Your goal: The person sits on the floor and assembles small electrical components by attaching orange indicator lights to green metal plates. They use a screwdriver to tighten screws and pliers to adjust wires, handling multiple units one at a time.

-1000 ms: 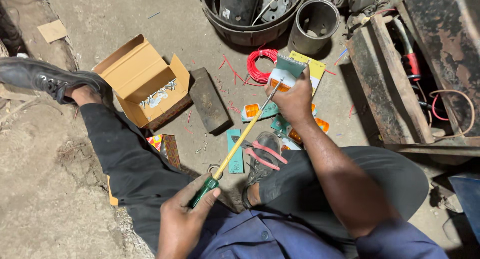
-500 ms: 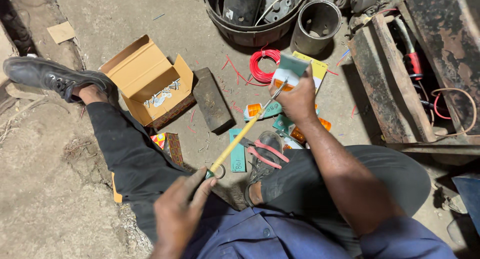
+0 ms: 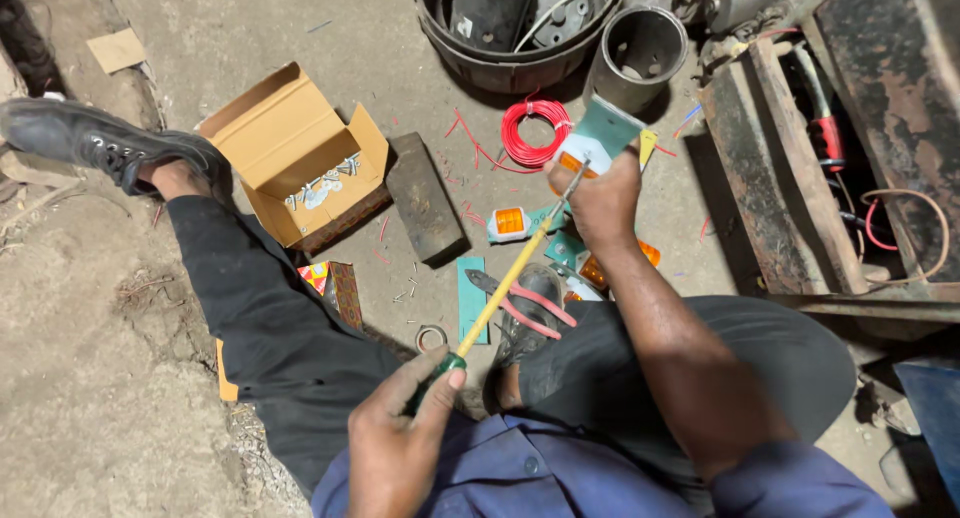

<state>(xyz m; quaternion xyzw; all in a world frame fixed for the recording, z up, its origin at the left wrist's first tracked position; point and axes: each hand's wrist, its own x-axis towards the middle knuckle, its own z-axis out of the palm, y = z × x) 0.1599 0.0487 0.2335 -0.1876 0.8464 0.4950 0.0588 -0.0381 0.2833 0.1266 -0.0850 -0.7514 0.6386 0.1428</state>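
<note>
Left hand [image 3: 400,440] grips the screwdriver [image 3: 505,283]; right hand [image 3: 603,200] clutches the lamp [image 3: 590,150], probably at a screw: keep the tip square

Bare floor between cardboard box [image 3: 290,158] and tub [image 3: 500,63] lies open

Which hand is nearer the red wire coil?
Right. The right hand is just beside the red wire coil, holding a small orange lamp; the left hand grips the screwdriver handle far below.
</note>
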